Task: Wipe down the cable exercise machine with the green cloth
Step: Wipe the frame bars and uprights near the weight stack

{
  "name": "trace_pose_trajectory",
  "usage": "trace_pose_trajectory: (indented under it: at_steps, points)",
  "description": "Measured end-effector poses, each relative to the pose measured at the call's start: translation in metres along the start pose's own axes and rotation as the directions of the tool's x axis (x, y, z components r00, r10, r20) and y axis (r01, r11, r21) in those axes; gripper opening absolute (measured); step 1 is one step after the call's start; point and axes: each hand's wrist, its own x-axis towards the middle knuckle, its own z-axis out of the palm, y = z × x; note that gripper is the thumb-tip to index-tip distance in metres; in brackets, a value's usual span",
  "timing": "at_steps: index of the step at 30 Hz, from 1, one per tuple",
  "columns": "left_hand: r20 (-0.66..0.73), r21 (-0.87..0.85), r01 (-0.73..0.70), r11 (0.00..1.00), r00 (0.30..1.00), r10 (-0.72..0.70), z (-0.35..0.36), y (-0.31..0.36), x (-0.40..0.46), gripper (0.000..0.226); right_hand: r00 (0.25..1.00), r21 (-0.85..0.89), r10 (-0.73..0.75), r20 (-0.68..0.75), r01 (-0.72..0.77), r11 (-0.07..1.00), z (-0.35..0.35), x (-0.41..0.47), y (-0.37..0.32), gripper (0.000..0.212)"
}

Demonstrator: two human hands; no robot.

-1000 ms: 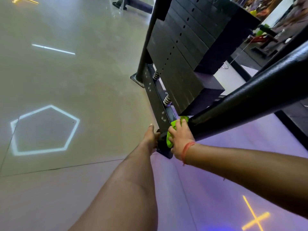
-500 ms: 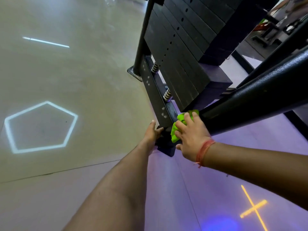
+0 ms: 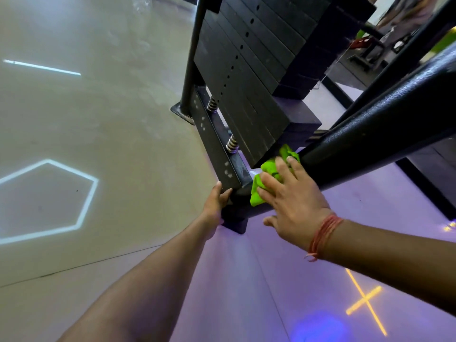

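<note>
Glossy floor (image 3: 98, 119) below — right hand (image 3: 293, 206), fingers spread, presses green cloth (image 3: 270, 175) against black post (image 3: 382, 124)

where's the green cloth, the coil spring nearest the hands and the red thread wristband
crumpled bright green cloth (image 3: 269, 169): head view, on the fold showing above the fingers.
silver metal coil spring (image 3: 232, 143): head view, on its middle coils.
red thread wristband (image 3: 324, 232): head view, on the strands across the right wrist.

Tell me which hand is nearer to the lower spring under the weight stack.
Left, though narrowly. The left hand grips the base corner just below the lower spring. The right hand presses the green cloth on the slanted tube, off to the spring's right.
</note>
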Motion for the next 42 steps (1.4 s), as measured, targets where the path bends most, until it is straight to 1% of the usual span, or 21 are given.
trace_pose_trajectory:
  at_steps: [2,5,6,9,10,13,15,17,18,20,22,24,26,30,32,35,37,39,41,42]
  points:
    - [0.008,0.004,0.006,1.000,1.000,-0.006,0.002,0.002,-0.006,0.067,1.000,-0.055,-0.006,-0.004,0.006,0.998,0.012,-0.001,-0.010,0.091]
    - [0.004,0.045,-0.007,0.999,1.000,0.007,0.012,0.009,-0.018,0.066,0.997,-0.121,-0.072,0.011,0.073,0.990,0.027,0.006,-0.035,0.105]
    - [0.004,0.049,-0.009,0.999,1.000,0.009,0.016,0.011,-0.022,0.065,0.995,-0.113,-0.097,0.013,0.098,0.989,0.031,0.007,-0.037,0.107]
    - [0.009,0.029,-0.029,0.999,1.000,0.029,0.024,0.015,-0.029,0.063,0.984,-0.042,-0.145,-0.104,0.141,0.989,0.045,-0.002,-0.020,0.098]
    - [0.012,0.023,-0.033,0.999,0.999,0.033,0.025,0.016,-0.030,0.062,0.979,-0.003,-0.133,-0.156,0.135,0.991,0.047,-0.010,-0.008,0.097]
    - [0.017,0.056,-0.022,0.998,1.000,0.021,0.021,0.016,-0.028,0.063,0.983,0.083,-0.003,-0.182,0.019,0.996,0.041,-0.047,0.019,0.097]
    - [0.039,0.089,0.000,0.996,0.999,-0.003,0.015,0.016,-0.027,0.066,0.984,0.053,0.055,-0.169,-0.047,0.998,0.038,-0.057,0.022,0.095]
    - [0.059,0.127,0.023,0.992,0.998,-0.031,0.011,0.016,-0.028,0.070,0.992,0.046,0.097,-0.086,-0.093,0.995,0.031,-0.052,0.011,0.099]
    - [0.061,0.138,0.035,0.990,0.997,-0.043,0.011,0.016,-0.031,0.069,0.994,0.051,0.096,-0.051,-0.093,0.994,0.025,-0.045,0.004,0.103]
    - [0.048,0.151,0.033,0.988,0.998,-0.041,0.010,0.017,-0.035,0.066,1.000,0.037,0.031,-0.007,-0.030,0.999,0.017,-0.023,-0.010,0.105]
    - [0.037,0.162,0.031,0.986,0.999,-0.037,0.011,0.020,-0.041,0.064,0.998,0.015,-0.057,0.001,0.057,0.998,0.010,0.002,-0.015,0.096]
    - [0.024,0.172,0.016,0.985,1.000,-0.020,0.015,0.022,-0.044,0.064,0.997,0.028,-0.079,-0.014,0.079,0.996,0.004,0.018,-0.013,0.087]
    - [-0.008,0.170,-0.004,0.985,1.000,0.005,0.019,0.026,-0.046,0.063,0.998,0.060,-0.039,-0.044,0.042,0.997,0.001,0.019,-0.007,0.085]
    - [0.019,0.156,-0.055,0.986,0.998,0.053,0.025,0.031,-0.050,0.061,0.986,0.049,0.157,-0.048,-0.155,0.987,-0.013,-0.002,0.014,0.092]
    - [0.035,0.172,-0.086,0.981,0.996,0.081,0.027,0.031,-0.053,0.059,0.982,0.032,0.189,-0.030,-0.188,0.982,-0.016,-0.004,0.014,0.095]
    - [0.046,0.169,-0.129,0.977,0.991,0.123,0.028,0.030,-0.056,0.057,0.994,-0.013,0.112,0.001,-0.112,0.994,-0.017,0.004,0.000,0.094]
    - [0.069,0.170,-0.150,0.974,0.988,0.140,0.029,0.030,-0.057,0.055,0.999,0.034,0.043,-0.013,-0.042,0.999,-0.019,0.006,0.000,0.091]
    - [0.080,0.189,-0.189,0.964,0.981,0.176,0.033,0.030,-0.064,0.046,0.999,0.092,0.003,-0.040,0.001,0.996,-0.018,0.002,0.010,0.091]
    - [0.090,0.201,-0.224,0.954,0.974,0.209,0.037,0.031,-0.062,0.041,0.998,0.067,-0.001,-0.068,0.006,0.998,-0.021,-0.012,0.027,0.092]
    - [0.098,0.207,-0.237,0.949,0.970,0.221,0.038,0.032,-0.060,0.043,0.995,0.035,0.033,-0.091,-0.030,0.999,-0.023,-0.022,0.039,0.092]
